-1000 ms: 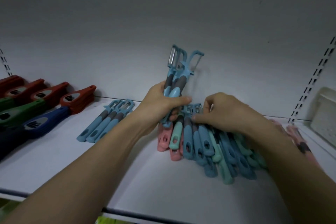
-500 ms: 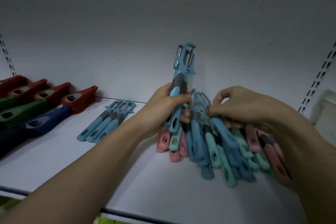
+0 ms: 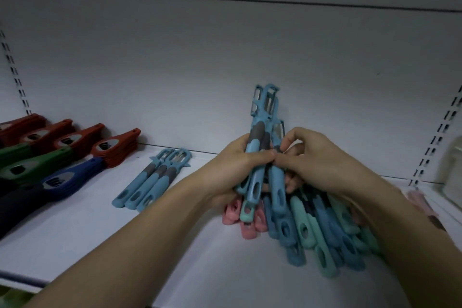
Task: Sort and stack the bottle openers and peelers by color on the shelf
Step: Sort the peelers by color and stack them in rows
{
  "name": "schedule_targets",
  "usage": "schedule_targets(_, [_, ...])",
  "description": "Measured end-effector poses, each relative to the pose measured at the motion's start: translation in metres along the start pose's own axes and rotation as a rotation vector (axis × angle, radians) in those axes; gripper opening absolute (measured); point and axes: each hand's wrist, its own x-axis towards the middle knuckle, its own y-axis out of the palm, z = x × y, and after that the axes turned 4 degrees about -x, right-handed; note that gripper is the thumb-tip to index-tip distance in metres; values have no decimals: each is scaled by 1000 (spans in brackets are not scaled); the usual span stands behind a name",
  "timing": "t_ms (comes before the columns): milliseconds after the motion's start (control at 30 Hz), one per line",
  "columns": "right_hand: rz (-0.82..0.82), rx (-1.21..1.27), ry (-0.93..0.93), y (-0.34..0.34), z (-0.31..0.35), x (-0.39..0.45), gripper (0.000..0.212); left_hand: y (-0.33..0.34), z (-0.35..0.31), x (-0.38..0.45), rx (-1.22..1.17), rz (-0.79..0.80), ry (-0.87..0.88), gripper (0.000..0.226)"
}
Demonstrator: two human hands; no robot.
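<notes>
Sorting looks partway done: red, green and navy bottle openers (image 3: 75, 157) are stacked at nine o'clock on the shelf (image 3: 75, 245) beside three blue peelers (image 3: 152, 180), a mixed peeler pile (image 3: 312, 232) remains at five o'clock, the left hand (image 3: 240, 170) grips upright blue peelers (image 3: 260, 147), and the right hand (image 3: 315, 157) pinches another against them.

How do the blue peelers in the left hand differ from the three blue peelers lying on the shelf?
The held peelers stand nearly upright, gripped by the left hand; the three blue peelers lie flat, side by side, untouched. The held ones hang over the mixed pile; the three lie apart. Both share blue-and-grey handles.
</notes>
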Motion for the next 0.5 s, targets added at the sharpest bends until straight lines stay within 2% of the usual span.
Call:
schedule_targets(100, [8, -85, 29, -1, -2, 4, 26, -3, 0, 2, 65, -4, 34, 31])
schedule_targets(200, [41, -155, 93, -13, -1, 3, 24, 1, 1, 1, 131, -20, 50, 21])
schedule_targets(333, [32, -218, 165, -29, -6, 1, 17, -1, 3, 4, 177, -125, 75, 18])
schedule_targets(500, [-140, -73, 2, -23, -5, 5, 20, -4, -6, 0, -34, -125, 60, 16])
